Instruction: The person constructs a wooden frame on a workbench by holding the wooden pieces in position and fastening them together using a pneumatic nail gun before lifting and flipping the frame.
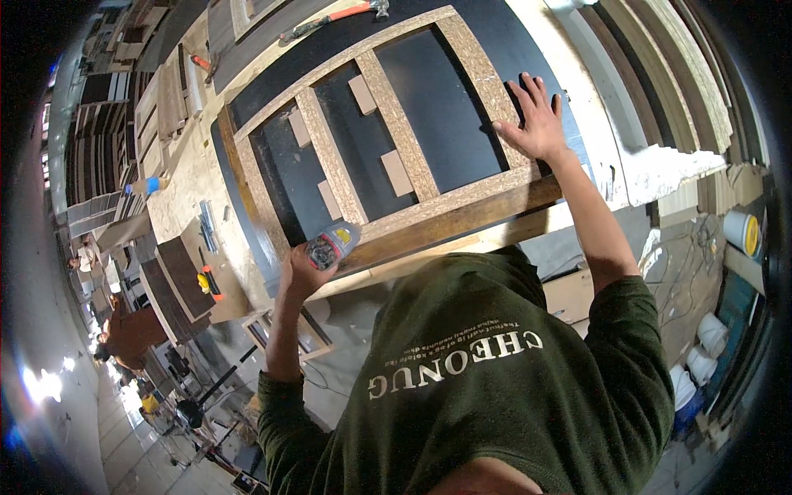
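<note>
A chipboard frame [396, 124] with several cross rails lies on a dark panel [445, 107] on the workbench. My left hand [301, 272] grips a small can [332, 245] with a red and yellow label, held at the frame's near edge. My right hand [536, 124] lies flat with fingers spread on the frame's right rail. Small tan wooden blocks [396, 173] rest on the dark panel between the rails.
A hammer [346, 15] with an orange handle lies at the bench's far side. An orange-handled tool [208, 282] sits at the bench's left end. Stacked boards [660, 74] run along the right. White buckets [709, 330] stand on the floor. A person [124, 330] works at far left.
</note>
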`<action>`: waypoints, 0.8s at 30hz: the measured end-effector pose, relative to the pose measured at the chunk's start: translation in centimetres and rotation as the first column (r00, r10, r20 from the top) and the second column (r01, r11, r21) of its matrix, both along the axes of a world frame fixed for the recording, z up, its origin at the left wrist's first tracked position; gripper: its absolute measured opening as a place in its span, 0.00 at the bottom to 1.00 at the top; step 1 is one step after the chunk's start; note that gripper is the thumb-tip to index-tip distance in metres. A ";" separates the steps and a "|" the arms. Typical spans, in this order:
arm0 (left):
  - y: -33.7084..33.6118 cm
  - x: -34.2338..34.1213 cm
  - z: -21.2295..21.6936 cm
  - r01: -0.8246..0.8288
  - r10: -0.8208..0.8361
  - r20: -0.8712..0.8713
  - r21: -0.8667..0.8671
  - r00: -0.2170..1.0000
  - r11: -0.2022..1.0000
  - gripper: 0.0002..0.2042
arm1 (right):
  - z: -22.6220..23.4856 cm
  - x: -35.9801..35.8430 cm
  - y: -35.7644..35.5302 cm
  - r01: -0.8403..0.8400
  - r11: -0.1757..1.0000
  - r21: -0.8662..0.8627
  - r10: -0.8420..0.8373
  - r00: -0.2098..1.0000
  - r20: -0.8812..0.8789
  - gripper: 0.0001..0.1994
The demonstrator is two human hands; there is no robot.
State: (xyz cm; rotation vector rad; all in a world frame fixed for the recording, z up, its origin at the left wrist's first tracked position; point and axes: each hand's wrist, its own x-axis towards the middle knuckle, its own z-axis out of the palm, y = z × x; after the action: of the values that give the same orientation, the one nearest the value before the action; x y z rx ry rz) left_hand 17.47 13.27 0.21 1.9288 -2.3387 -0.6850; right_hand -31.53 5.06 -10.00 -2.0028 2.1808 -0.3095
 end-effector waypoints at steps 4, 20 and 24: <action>-0.2 -0.5 0.4 -0.073 0.077 -0.024 0.122 0.997 0.990 0.25 | -0.1 0.2 0.0 -0.011 1.000 0.002 0.011 1.000 0.002 0.42; -0.2 -7.2 4.2 -0.073 0.083 -0.064 0.145 0.994 0.987 0.18 | 0.2 -3.9 -1.7 -0.212 0.977 0.019 0.209 0.972 0.105 0.40; -0.1 -8.1 0.9 0.076 -0.076 -0.098 -0.004 0.992 0.997 0.19 | 0.4 -4.5 -3.2 -0.219 0.974 0.057 0.214 0.974 0.077 0.46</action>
State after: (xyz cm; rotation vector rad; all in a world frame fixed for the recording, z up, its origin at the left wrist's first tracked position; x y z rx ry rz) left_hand 9.41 13.14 1.08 1.7708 -2.3622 -0.7664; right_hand -36.03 1.85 -9.55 -2.1340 1.8839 -0.2708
